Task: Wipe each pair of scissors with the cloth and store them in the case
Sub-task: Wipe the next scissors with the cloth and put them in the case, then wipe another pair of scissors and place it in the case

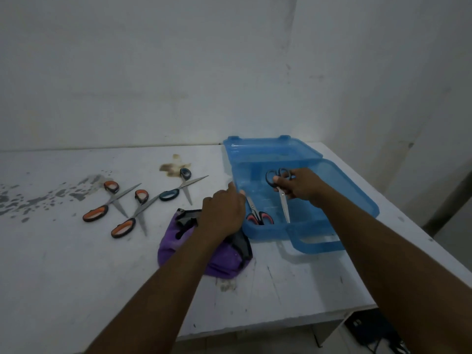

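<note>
An open blue plastic case (352, 198) stands on the white table, its lid tipped back against the wall. My right hand (301, 186) holds a pair of dark-handled scissors (283, 200) over the case, blades pointing toward me. One red-and-black-handled pair (258, 213) lies inside the case by its left wall. My left hand (223, 213) rests at the case's left rim, fingers curled around the edge. Under my left wrist lies a purple and black cloth (224, 259). To the left lie two orange-handled scissors (112, 200) (132, 215) and a teal-handled pair (182, 187), all spread open.
The table (76, 277) is stained with grey flecks at the left and a brown patch (173, 166) near the back. Its front edge and right corner drop off to the floor, where dark cables (370, 330) lie. A white wall stands close behind.
</note>
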